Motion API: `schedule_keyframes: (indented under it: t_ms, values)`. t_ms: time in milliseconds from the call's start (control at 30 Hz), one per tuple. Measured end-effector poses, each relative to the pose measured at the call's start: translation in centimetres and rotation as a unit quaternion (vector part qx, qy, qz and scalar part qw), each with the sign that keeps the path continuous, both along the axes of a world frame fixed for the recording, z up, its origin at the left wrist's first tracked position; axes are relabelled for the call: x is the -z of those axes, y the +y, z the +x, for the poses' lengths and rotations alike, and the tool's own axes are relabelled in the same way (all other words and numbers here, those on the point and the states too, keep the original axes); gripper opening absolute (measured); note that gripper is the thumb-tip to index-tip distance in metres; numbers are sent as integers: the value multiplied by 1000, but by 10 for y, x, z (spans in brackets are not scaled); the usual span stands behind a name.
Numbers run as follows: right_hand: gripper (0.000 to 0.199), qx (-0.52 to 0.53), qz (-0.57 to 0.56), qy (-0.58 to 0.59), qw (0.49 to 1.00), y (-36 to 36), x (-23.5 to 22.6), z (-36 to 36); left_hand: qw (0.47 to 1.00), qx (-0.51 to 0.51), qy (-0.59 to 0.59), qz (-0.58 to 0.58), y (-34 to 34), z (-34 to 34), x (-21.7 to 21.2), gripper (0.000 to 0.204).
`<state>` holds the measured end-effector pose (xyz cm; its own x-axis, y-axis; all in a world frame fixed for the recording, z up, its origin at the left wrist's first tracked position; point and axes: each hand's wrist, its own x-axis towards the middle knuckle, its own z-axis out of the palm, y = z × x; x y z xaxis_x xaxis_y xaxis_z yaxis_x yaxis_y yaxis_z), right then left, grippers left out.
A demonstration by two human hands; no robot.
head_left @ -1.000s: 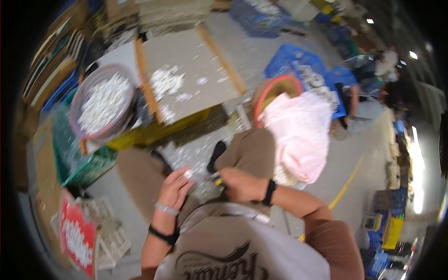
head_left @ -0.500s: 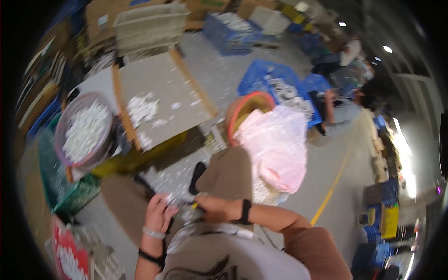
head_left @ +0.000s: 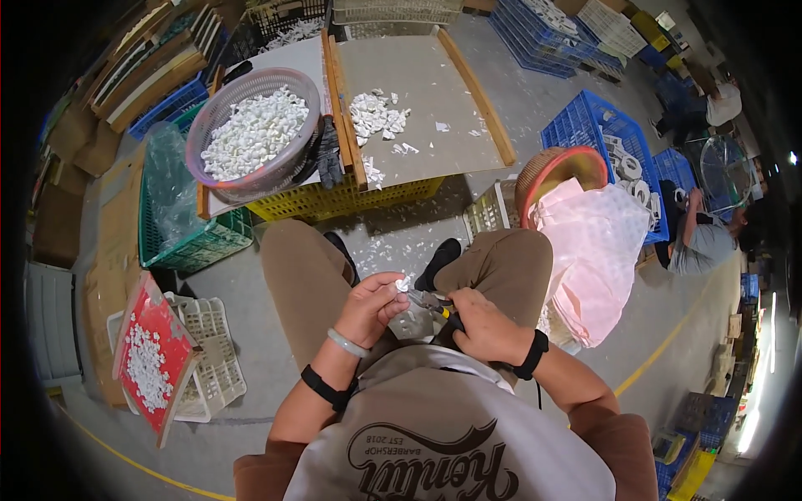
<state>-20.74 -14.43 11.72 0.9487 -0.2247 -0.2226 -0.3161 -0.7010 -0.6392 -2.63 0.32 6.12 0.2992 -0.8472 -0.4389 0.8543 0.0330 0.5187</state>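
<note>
Over my lap, my left hand (head_left: 368,311) pinches a small white piece (head_left: 403,285) between thumb and fingertips. My right hand (head_left: 486,324) is closed around the dark handles of a pair of pliers (head_left: 438,304) with a bit of yellow on them. Their jaws point at the white piece and sit close beside it; whether they touch it I cannot tell. Ahead of my knees, a board with wooden edge strips (head_left: 418,79) bears a heap of white pieces (head_left: 378,115). Left of it stands a round pinkish basket (head_left: 197,144) full of small white parts.
A red tray (head_left: 160,313) of white bits rests on a white crate (head_left: 219,355) at left. To the right are an orange-rimmed basket (head_left: 576,155), a pink cloth (head_left: 589,250) and a blue crate (head_left: 585,117) of white parts. A co-worker (head_left: 702,242) sits beyond. White scraps litter the floor.
My view has turned, so the board, baskets and my hands appear farther right and the picture is sharper. Both hands stay together over my lap, the pliers still in the right one.
</note>
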Motion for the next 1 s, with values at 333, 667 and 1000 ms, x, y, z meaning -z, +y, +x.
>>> schedule_keyframes:
  t_ms: [333, 667, 1000]
  values:
    - [47, -1, -51, 10, 999, -2, -12, 7, 999, 18, -16, -30, -1, -4, 7, 20]
    - [34, 0, 31, 7, 999, 1, -4, 3, 998, 27, -32, -36, -1, -4, 3, 17]
    - [29, 3, -43, 16, 999, -2, -8, 6, 998, 44, -14, -38, 0, -4, 1, 18]
